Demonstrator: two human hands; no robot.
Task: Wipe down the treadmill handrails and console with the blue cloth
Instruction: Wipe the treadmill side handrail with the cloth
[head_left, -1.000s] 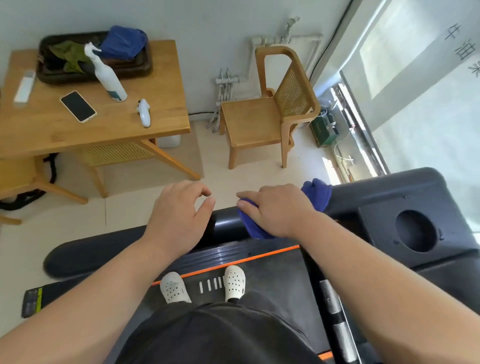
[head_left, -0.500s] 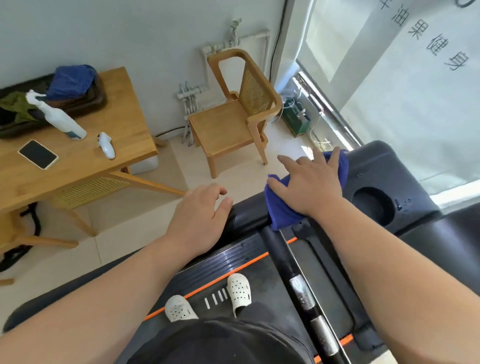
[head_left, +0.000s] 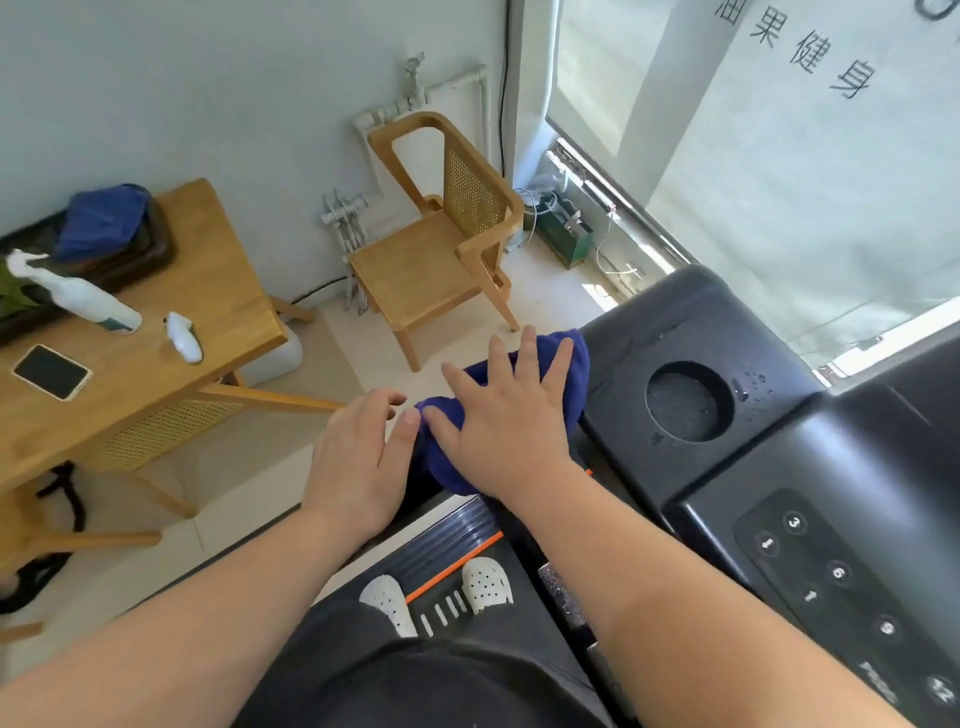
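The blue cloth (head_left: 574, 358) lies bunched over the left end of the black treadmill handrail, where it meets the console (head_left: 691, 332). My right hand (head_left: 506, 421) presses flat on the cloth, fingers spread. My left hand (head_left: 358, 462) rests on the handrail just left of the cloth, fingers curled over the rail and the thumb touching the cloth's edge. The console has a round cup hole (head_left: 688, 402) with water droplets beside it and a button panel (head_left: 841, 577) at lower right.
A wooden table (head_left: 208, 306) at left carries a spray bottle (head_left: 78, 296), a phone (head_left: 51, 371), a white handheld device (head_left: 183, 336) and a dark tray (head_left: 150, 249) holding a second blue cloth (head_left: 101, 221). A wooden chair (head_left: 441, 244) stands ahead; a window at right.
My right hand has slid the cloth along the handrail to the console's left edge and flattened with spread fingers. My left hand has followed up to the cloth. The view has turned toward the console.
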